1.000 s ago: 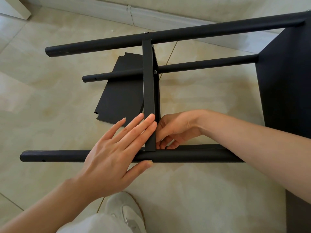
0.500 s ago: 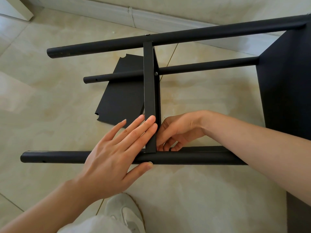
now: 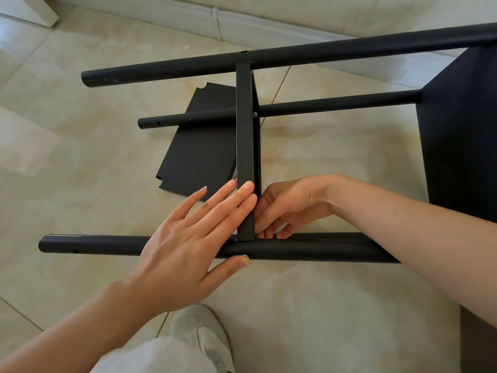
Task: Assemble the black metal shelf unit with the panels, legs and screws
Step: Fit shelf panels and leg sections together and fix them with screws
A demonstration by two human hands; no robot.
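The black shelf frame lies on its side on the tiled floor. Its near leg (image 3: 309, 249) runs left to right, and two more legs (image 3: 322, 53) lie beyond it. A middle panel (image 3: 244, 130) stands edge-on between them, with a screw (image 3: 254, 114) showing at the middle leg (image 3: 336, 105). My left hand (image 3: 185, 238) presses flat against the panel's left face, fingers straight and thumb on the near leg. My right hand (image 3: 290, 205) sits right of the panel, fingers curled at the corner where panel meets near leg. Whatever those fingers hold is hidden.
A loose black panel (image 3: 199, 152) lies flat on the floor behind the frame, left of the middle panel. The end panel (image 3: 462, 130) fills the right side. My pale shoe (image 3: 204, 337) is below the near leg. A baseboard (image 3: 242, 25) runs along the back.
My right fingers have shifted slightly toward the base of the middle panel. My left hand stays pressed in place.
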